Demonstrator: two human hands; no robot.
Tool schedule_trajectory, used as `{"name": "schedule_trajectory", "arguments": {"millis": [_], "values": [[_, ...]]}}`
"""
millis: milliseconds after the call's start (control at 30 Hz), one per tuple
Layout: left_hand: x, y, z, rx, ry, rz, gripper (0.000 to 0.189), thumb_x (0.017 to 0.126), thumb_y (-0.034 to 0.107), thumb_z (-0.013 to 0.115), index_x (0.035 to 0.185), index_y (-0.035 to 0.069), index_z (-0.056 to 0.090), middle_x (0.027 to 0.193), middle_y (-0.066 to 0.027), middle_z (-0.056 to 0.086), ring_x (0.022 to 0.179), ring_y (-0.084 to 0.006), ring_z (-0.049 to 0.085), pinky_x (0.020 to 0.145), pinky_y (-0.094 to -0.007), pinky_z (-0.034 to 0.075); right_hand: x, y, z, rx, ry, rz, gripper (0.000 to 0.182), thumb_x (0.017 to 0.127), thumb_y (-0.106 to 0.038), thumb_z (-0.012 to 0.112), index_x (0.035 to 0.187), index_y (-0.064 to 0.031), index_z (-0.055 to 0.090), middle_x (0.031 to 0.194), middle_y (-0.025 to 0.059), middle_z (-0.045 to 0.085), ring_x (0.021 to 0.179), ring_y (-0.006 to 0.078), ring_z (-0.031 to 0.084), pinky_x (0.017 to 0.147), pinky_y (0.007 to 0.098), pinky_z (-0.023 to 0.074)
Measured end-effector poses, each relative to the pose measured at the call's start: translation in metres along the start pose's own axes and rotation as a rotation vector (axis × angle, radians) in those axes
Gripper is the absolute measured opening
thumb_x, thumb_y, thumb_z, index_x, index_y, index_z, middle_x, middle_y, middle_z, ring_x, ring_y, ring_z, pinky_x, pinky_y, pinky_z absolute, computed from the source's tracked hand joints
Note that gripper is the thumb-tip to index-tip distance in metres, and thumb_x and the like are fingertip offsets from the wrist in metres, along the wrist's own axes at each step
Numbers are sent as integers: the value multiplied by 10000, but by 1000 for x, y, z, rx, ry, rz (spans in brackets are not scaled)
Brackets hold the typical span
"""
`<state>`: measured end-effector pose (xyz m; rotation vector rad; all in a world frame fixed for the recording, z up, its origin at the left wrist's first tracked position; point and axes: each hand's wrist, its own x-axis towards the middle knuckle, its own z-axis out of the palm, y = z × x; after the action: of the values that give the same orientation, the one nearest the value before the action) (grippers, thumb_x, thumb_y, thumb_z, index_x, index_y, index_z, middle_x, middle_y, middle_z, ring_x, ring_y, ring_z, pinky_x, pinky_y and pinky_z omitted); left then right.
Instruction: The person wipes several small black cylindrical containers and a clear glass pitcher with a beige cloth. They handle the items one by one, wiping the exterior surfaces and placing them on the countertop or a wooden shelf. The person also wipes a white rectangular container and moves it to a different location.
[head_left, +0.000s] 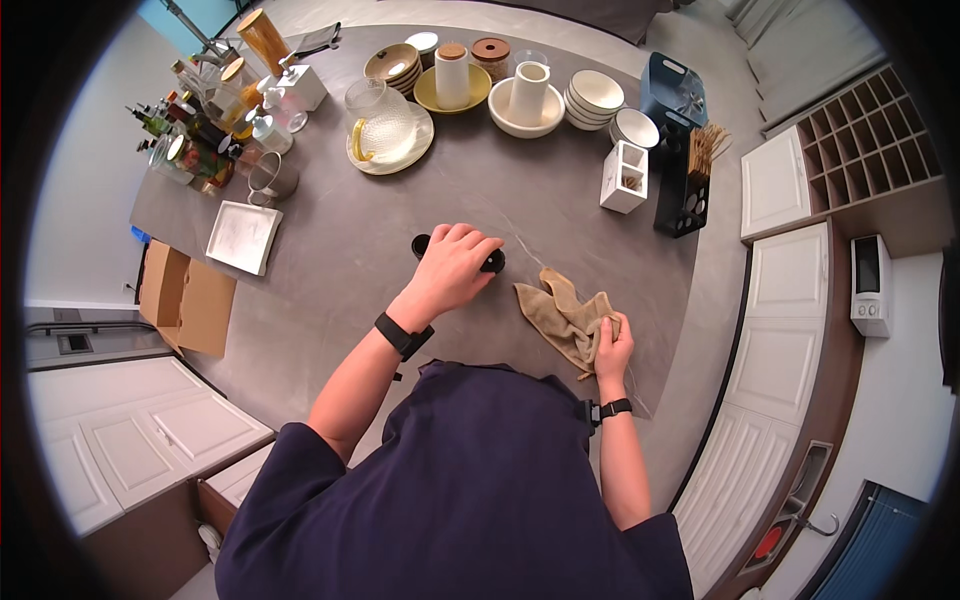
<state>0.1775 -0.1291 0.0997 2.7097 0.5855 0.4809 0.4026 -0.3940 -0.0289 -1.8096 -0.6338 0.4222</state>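
Observation:
My left hand (454, 262) is closed from above over a black object (493, 262) in the middle of the grey countertop (465, 187). Only its two rounded dark ends show past my fingers, so its exact kind is hidden. On the right, my right hand (613, 346) grips the edge of a tan cloth (562, 315). The cloth spreads in loose folds over the counter, with its pointed corners towards the left and the far side.
Bottles and jars (202, 135) crowd the far left, with a white tray (244, 236) nearer. Along the back stand a glass pitcher (390, 124), stacked bowls (595, 94) and canisters (452, 79). A white utensil holder (624, 176) and black rack (682, 195) stand right.

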Motion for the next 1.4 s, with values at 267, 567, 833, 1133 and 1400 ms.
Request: {"name": "schedule_trajectory", "arguments": {"millis": [267, 567, 833, 1133, 1400], "values": [[0, -7, 15, 37, -25, -34, 500, 794, 126, 810, 1271, 105, 659, 1126, -61, 699, 1174, -273, 609, 1047, -433, 423, -1, 0, -2, -7, 8, -10, 260, 1006, -242, 654, 1085, 6, 669, 844, 91, 702, 799, 160, 647, 749, 338, 526], [-4, -7, 19, 27, -15, -53, 555, 804, 107, 783, 1333, 107, 615, 1167, -73, 685, 1175, -277, 606, 1040, -435, 421, -1, 1, -1, -11, 12, -32, 236, 997, -223, 662, 1077, -2, 673, 840, 100, 706, 784, 177, 661, 738, 340, 529], [-5, -7, 23, 31, -33, -89, 625, 806, 127, 785, 1394, 99, 577, 1211, -90, 659, 1209, -289, 588, 1053, -441, 406, 0, 1, -1, 48, 13, -51, 236, 1007, -206, 639, 1135, -8, 655, 942, 102, 718, 822, 165, 663, 779, 343, 543], [12, 8, -8, 1, 82, -44, 663, 842, 177, 789, 1443, 79, 527, 1315, -110, 605, 1261, -319, 547, 1068, -457, 391, 52, 0, -50, -392, 171, -187, 216, 1024, -175, 595, 1184, -41, 648, 1088, 133, 667, 936, 276, 660, 798, 364, 542], [142, 43, -4, -132, 76, 70, 449, 921, 167, 720, 1334, 64, 578, 1109, -101, 707, 1097, -295, 651, 948, -399, 489, 72, 22, -60, -771, 406, -146, 192, 946, -178, 638, 1121, -100, 651, 1305, 124, 575, 1247, 361, 536, 1042, 509, 430]]}}
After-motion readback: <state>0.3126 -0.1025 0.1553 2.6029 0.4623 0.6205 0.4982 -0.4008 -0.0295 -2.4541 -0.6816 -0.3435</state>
